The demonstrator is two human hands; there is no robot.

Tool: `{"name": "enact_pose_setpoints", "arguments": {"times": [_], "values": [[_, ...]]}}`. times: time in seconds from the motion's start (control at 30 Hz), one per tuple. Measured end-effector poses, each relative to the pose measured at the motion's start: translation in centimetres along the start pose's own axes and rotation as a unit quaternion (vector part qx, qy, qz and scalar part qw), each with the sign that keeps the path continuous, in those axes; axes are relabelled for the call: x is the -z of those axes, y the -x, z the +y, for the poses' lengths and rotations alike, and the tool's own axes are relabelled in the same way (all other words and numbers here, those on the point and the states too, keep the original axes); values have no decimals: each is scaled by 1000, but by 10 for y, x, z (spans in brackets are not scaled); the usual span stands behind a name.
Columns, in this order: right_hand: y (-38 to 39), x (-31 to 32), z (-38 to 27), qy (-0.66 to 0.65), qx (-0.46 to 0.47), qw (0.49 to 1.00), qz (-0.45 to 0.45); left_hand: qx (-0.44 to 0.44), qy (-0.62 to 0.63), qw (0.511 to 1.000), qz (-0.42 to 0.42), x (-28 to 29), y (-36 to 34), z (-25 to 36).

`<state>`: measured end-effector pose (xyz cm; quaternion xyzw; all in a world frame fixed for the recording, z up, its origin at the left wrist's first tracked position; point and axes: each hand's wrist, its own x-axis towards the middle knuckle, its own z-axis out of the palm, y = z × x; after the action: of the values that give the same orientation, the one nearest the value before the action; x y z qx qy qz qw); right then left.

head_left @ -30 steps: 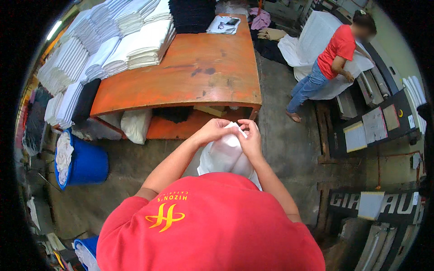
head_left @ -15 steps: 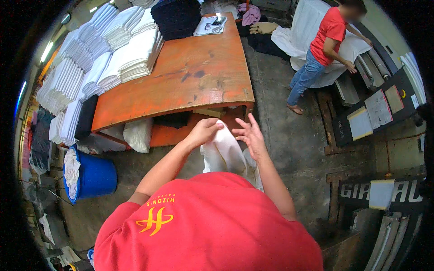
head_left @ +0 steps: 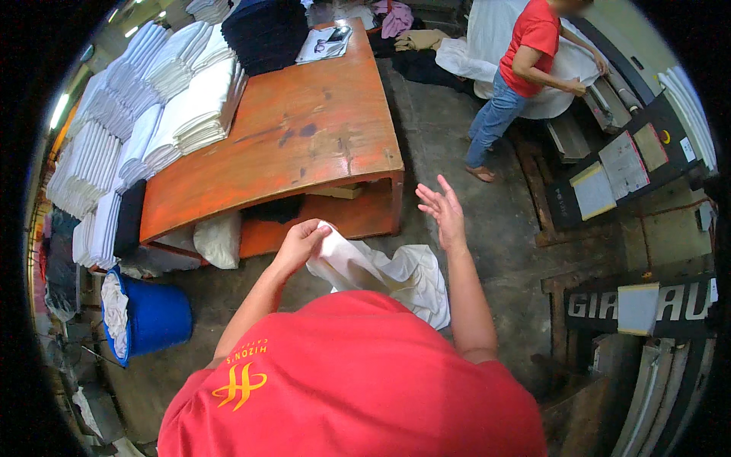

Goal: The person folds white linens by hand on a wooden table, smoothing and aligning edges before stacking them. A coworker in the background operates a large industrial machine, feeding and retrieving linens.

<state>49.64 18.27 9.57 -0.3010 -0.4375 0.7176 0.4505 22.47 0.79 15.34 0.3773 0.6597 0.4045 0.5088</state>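
Note:
A white cloth (head_left: 384,273) hangs in front of me from my left hand (head_left: 301,245), whose thumb and fingers pinch one edge. Its lower part spreads toward my right forearm, and my red shirt hides some of it. My right hand (head_left: 443,209) is raised to the right of the cloth, apart from it, with fingers spread and nothing in them.
An orange wooden table (head_left: 335,122) stands ahead, bearing stacks of folded white cloths (head_left: 202,103) and a black stack (head_left: 263,34). A blue bin (head_left: 158,316) holding white fabric is at left. At far right, a person in red (head_left: 529,61) handles white sheeting beside a roller machine (head_left: 601,107).
My right hand has moved right and up, away from the cloth. My left hand has moved left and slightly down with its edge, and the cloth is spread wider. The view has shifted.

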Motion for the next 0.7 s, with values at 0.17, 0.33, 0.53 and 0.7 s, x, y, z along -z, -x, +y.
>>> {"name": "enact_pose_setpoints", "arguments": {"times": [0.17, 0.33, 0.53, 0.7], "values": [[-3, 57, -18, 417, 95, 890, 156, -40, -38, 998, 21, 8, -6, -9], [12, 90, -16, 587, 211, 757, 197, -87, -128, 988, 16, 14, -20, 4], [33, 12, 23, 238, 4, 953, -186, -197, -251, 945, 73, 0, -42, 64], [38, -34, 84, 418, 40, 898, -133, -288, -212, 927, 112, -5, -47, 143]]}}
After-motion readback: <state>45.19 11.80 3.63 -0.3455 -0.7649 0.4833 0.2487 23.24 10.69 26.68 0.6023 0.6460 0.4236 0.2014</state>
